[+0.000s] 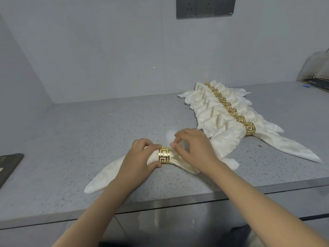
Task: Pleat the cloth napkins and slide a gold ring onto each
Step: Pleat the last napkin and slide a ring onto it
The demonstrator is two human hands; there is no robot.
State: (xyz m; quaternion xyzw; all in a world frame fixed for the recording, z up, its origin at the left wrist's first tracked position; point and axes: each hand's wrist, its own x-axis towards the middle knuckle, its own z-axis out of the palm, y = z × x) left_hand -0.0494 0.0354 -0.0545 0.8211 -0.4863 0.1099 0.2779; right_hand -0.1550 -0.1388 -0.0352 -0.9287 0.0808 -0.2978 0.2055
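Note:
A cream cloth napkin (104, 177) lies gathered on the grey speckled counter (89, 132), with a gold cut-out ring (164, 155) around its middle. My left hand (140, 161) grips the napkin just left of the ring, thumb and forefinger touching the ring's edge. My right hand (192, 148) pinches the napkin's folds just right of the ring. A row of several finished napkins (222, 125), each with a gold ring (249, 128), lies overlapped at the back right.
The counter's front edge (178, 202) runs just below the napkin, with shiny cabinet fronts beneath. A dark flat object (8, 166) sits at the left edge. A plastic bag (316, 68) and a dark tray stand far right. Wall sockets (204, 7) are overhead.

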